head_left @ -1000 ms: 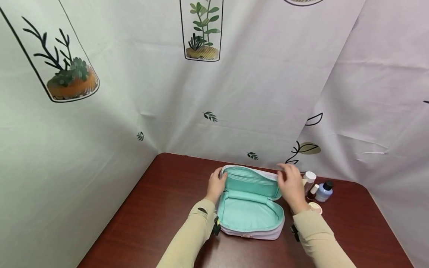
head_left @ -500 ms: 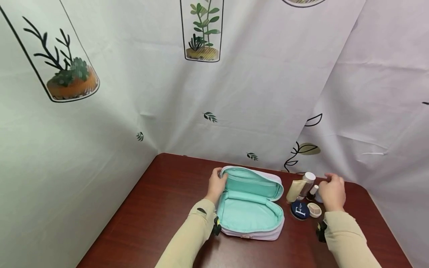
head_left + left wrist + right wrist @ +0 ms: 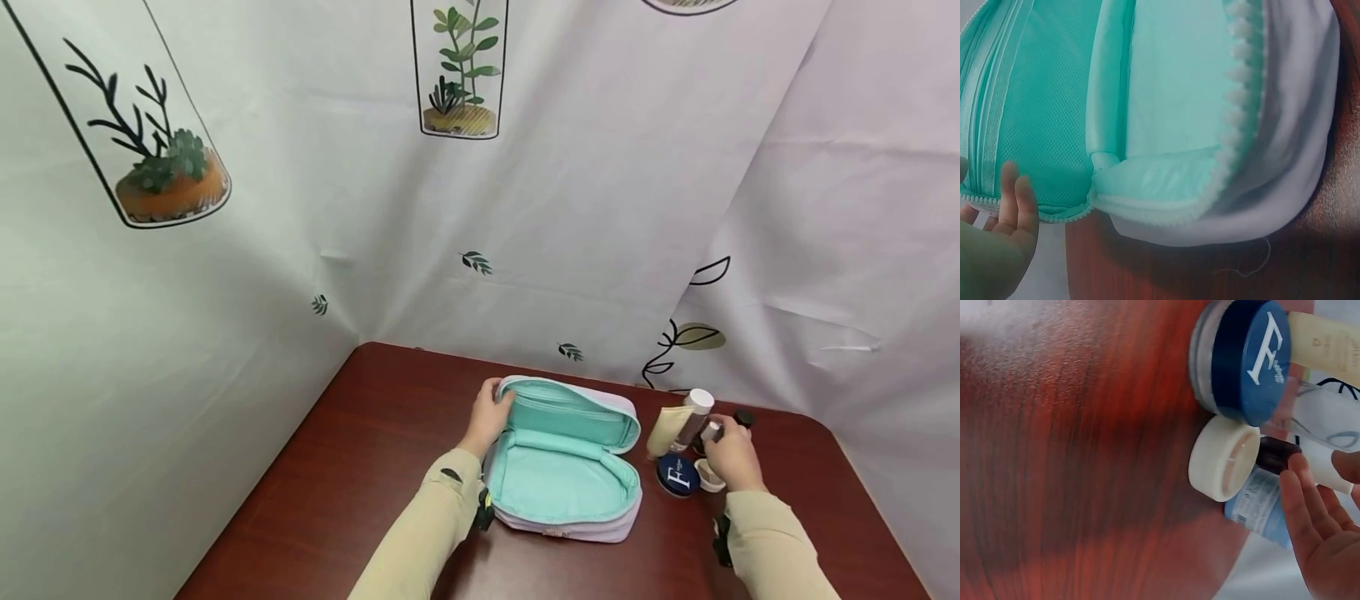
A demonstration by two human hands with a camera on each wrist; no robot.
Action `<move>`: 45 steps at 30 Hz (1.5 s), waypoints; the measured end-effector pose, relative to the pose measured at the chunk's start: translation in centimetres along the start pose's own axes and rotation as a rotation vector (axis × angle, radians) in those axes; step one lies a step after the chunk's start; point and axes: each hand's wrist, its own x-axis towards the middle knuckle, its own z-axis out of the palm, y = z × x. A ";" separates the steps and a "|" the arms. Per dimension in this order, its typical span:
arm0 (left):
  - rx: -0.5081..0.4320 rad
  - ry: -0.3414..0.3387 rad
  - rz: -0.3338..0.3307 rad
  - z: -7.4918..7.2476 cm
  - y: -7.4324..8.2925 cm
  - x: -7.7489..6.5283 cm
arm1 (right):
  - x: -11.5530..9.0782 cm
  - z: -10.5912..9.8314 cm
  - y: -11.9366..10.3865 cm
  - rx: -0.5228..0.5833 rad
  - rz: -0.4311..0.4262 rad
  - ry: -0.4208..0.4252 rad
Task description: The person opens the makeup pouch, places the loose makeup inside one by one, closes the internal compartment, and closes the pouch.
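Observation:
An unzipped cosmetic bag [image 3: 558,483], lilac outside and mint inside, lies with its lid [image 3: 570,412] raised. My left hand [image 3: 486,421] grips the lid's left edge; in the left wrist view, fingers [image 3: 1025,203] lie against the mesh lining. At the right, my right hand [image 3: 733,457] is at a small dark nail polish bottle [image 3: 1275,454] with a white cap [image 3: 710,430]. Thumb and fingers stand on either side of the cap, fingers fairly straight; whether they press on it is unclear. A blue bottle [image 3: 1260,503] is partly hidden behind this hand.
Beside the bag stand a navy-lidded jar [image 3: 678,475] marked F, a small round cream compact [image 3: 708,477], a pale yellow tube [image 3: 667,431] and a clear bottle with a white cap [image 3: 699,402]. A patterned cloth [image 3: 420,208] hangs behind the brown table [image 3: 300,500].
My right hand has left the lid's right edge, passed over the blue bottle, and come back left and down to the nail polish. My left hand stays on the lid.

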 end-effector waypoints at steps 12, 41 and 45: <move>0.002 -0.022 -0.002 -0.2 0.0 -0.2 | -0.6 0.2 -0.1 0.011 0.058 0.109; 0.059 -0.006 -0.004 0.0 0.3 -0.3 | -0.8 -7.4 -6.1 0.156 0.012 0.375; 0.064 -0.009 0.003 0.1 0.3 -0.3 | -0.9 -7.1 -7.2 0.189 -0.015 0.378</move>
